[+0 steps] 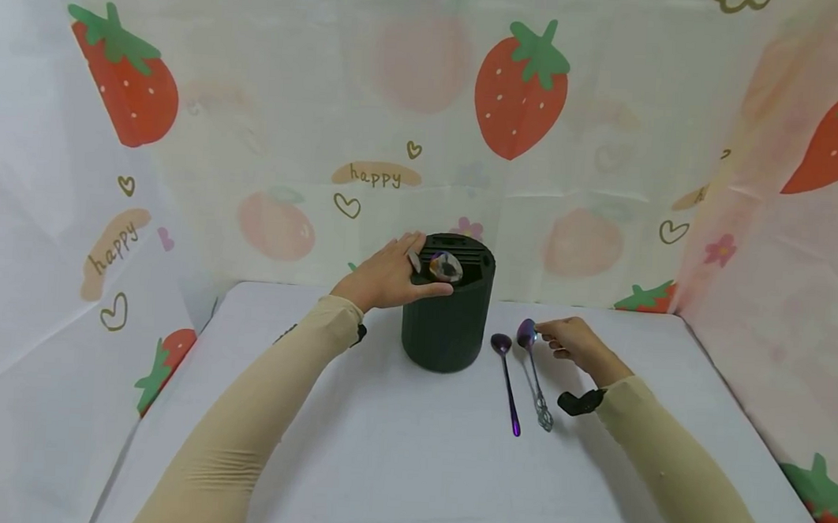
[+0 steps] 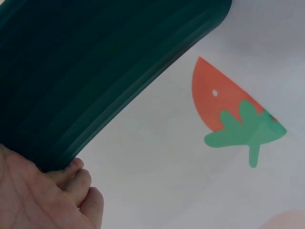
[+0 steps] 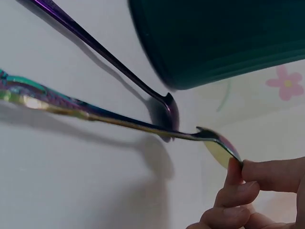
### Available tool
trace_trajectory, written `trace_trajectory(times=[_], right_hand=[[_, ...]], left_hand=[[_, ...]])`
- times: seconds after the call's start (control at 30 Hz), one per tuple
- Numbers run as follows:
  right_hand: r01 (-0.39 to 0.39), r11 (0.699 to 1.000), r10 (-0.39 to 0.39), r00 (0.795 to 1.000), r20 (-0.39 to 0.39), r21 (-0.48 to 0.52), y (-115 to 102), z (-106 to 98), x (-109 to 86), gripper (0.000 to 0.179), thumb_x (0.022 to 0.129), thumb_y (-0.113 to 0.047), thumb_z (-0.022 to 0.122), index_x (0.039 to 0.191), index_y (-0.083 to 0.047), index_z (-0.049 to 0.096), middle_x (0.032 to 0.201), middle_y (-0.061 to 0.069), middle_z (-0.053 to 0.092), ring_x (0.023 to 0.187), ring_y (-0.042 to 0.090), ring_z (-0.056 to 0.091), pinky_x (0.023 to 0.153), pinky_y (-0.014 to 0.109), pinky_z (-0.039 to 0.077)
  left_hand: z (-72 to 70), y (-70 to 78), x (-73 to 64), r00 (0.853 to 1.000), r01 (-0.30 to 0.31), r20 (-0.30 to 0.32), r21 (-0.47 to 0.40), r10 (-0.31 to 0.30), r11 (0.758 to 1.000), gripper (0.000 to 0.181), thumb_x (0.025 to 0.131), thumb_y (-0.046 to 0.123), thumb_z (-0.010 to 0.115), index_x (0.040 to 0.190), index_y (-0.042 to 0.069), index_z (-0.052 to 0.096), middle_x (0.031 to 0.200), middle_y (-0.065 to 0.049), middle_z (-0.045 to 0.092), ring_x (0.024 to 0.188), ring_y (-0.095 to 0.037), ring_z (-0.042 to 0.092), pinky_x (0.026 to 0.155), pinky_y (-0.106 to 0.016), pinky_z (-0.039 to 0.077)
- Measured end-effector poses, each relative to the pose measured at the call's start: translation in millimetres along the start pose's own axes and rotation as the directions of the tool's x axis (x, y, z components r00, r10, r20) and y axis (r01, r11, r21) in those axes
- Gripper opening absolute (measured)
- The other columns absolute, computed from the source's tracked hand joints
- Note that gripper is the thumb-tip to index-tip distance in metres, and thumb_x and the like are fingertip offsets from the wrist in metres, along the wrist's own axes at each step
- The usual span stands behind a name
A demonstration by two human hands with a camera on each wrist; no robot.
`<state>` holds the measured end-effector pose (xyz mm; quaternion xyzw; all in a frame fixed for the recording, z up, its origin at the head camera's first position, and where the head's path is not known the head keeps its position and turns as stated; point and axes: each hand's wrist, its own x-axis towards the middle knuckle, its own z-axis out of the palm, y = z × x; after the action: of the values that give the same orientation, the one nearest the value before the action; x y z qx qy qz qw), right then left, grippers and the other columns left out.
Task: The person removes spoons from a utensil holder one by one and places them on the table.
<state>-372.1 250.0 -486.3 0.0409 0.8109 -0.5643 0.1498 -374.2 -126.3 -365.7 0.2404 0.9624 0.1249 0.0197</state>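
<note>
A dark green utensil holder (image 1: 446,326) stands upright on the white-covered table. My left hand (image 1: 397,274) grips its upper left rim, thumb along the front and fingers toward the back. In the left wrist view its fingers (image 2: 85,188) curl at the holder's edge. A shiny spoon bowl (image 1: 445,267) shows in the holder's opening. My right hand (image 1: 576,345) pinches the bowl tip of a rainbow-metallic spoon (image 1: 532,370) with an ornate handle. The right wrist view shows that spoon's bowl and neck above the cloth. Beside it lies a slimmer purple spoon (image 1: 508,389), untouched.
The white cloth-covered table (image 1: 408,466) reaches back to a strawberry-printed curtain (image 1: 425,135). Similar curtains stand along the left and right sides. The purple spoon lies between the holder and the ornate spoon.
</note>
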Motion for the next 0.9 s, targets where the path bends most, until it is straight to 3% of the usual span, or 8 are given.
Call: trace_trajectory(times=[0.47,0.7,0.9], right_hand=[[-0.057,0.998,0.058,0.998,-0.041,0.015,13.2,10.0,7.3,0.033,0.105,-0.019,0.068,0.075,-0.007,0.061,0.065,-0.004,0.05,0.058,0.008,0.039,0.053,0.021,0.033],[-0.076,0.996,0.073,0.995,-0.069,-0.045,13.9,13.2,7.4,0.032,0.104,-0.023,0.067,0.081,-0.002,0.064,0.068,0.0,0.052,0.06,0.011,0.041,0.056,0.023,0.034],[-0.081,0.994,0.074,0.992,-0.1,-0.07,11.2,17.2,5.5,0.033,0.104,-0.022,0.067,0.078,-0.003,0.066,0.065,-0.002,0.052,0.06,0.011,0.04,0.056,0.023,0.034]], left_hand=[[2.4,-0.2,-0.8,1.0,0.005,-0.011,-0.011,-0.005,1.0,0.12,0.094,0.088,0.048,0.173,0.007,0.011,0.18,-0.012,0.011,0.167,-0.027,0.008,0.137,-0.04,0.006],[1.6,0.4,-0.2,1.0,0.003,-0.01,-0.003,-0.003,1.0,0.119,0.095,0.087,0.049,0.173,0.006,0.011,0.18,-0.013,0.011,0.167,-0.028,0.008,0.137,-0.041,0.005],[1.1,2.1,-0.8,1.0,-0.001,-0.013,-0.001,0.001,1.0,0.118,0.096,0.085,0.051,0.173,0.005,0.009,0.18,-0.014,0.012,0.167,-0.029,0.009,0.137,-0.041,0.006]])
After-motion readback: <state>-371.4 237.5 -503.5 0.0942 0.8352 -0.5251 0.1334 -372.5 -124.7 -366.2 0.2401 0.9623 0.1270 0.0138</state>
